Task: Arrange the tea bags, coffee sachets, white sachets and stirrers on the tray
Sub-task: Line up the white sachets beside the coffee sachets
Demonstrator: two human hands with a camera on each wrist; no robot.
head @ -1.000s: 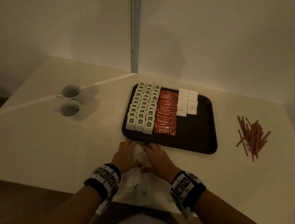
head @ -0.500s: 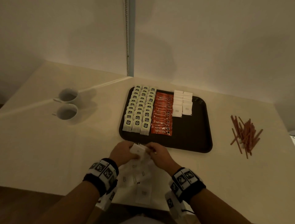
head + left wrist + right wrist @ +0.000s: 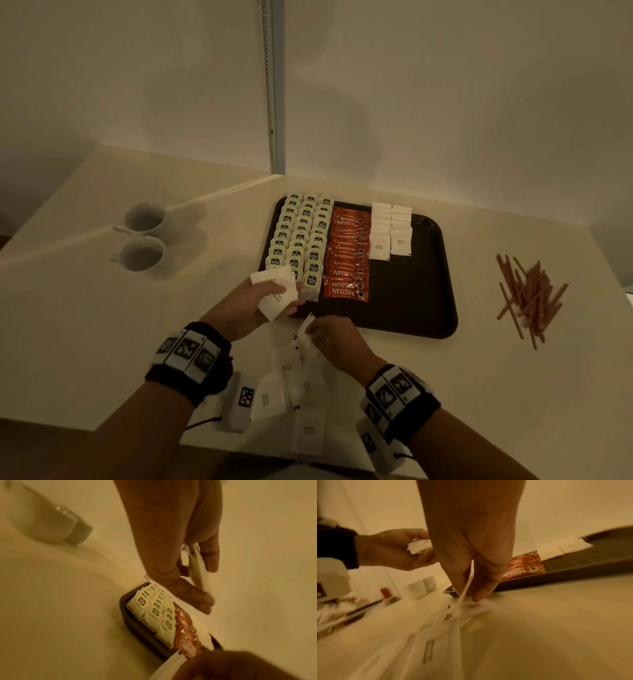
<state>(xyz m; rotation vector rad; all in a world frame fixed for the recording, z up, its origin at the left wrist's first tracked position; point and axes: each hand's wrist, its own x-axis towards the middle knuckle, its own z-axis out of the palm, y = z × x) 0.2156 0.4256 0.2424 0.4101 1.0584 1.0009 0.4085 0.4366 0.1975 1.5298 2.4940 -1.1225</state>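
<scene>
Hands: left hand (image 3: 255, 301) grips flat paper sachets (image 3: 274, 294); right hand (image 3: 334, 339) pinches one thin white sachet (image 3: 306, 330).

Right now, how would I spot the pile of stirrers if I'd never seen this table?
Find the dark tray in the middle of the pale table. Look past its right edge to the loose pile of stirrers lying on the bare tabletop. They are the only thin reddish-brown sticks; everything else nearby is flat packets.

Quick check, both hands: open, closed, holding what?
Left hand: closed on a small stack of white sachets.
Right hand: pinching one white sachet from the loose pile.
</scene>
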